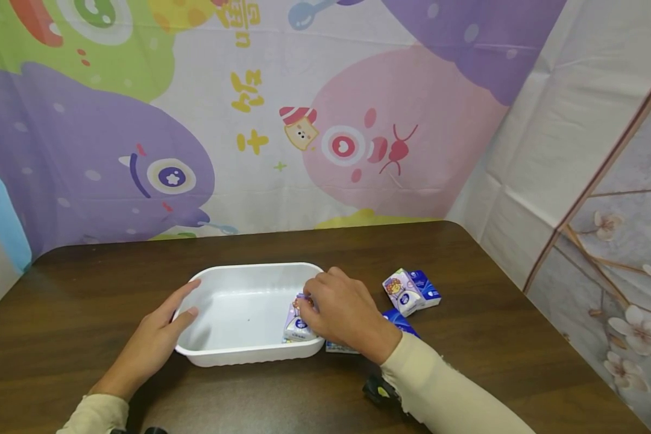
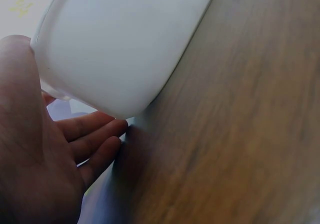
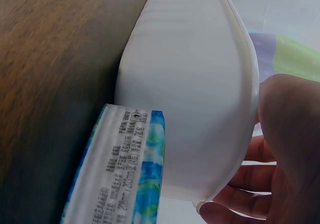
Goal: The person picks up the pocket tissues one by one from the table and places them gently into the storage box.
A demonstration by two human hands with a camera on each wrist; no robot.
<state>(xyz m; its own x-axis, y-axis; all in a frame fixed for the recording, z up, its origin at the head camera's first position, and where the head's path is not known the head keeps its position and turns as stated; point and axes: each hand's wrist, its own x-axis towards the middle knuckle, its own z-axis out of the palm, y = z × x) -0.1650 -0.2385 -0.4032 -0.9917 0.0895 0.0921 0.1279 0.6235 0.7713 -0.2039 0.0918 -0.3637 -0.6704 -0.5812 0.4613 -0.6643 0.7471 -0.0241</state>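
A white plastic basin point(image 1: 249, 352) stands on the table. At its left end my left hand point(image 1: 154, 337) holds the rim, thumb over the edge and fingers along the outer wall; the left wrist view shows the fingertips by the basin's corner point(image 2: 115, 91). My right hand point(image 1: 342, 307) reaches over the right rim and grips a small tissue pack point(image 1: 295, 322) with a purple and white cartoon print, inside the basin. The right wrist view shows that hand point(image 3: 285, 149) past the rim, its held pack hidden. Partly under the right forearm lie blue tissue packs point(image 1: 400, 320).
Farther right, a cartoon tissue pack point(image 1: 401, 293) leans against a dark blue one point(image 1: 425, 288). Beside the basin's right wall is a pack with printed text point(image 3: 120, 159). A printed cloth point(image 1: 271, 199) hangs behind the wooden table point(image 1: 493, 337).
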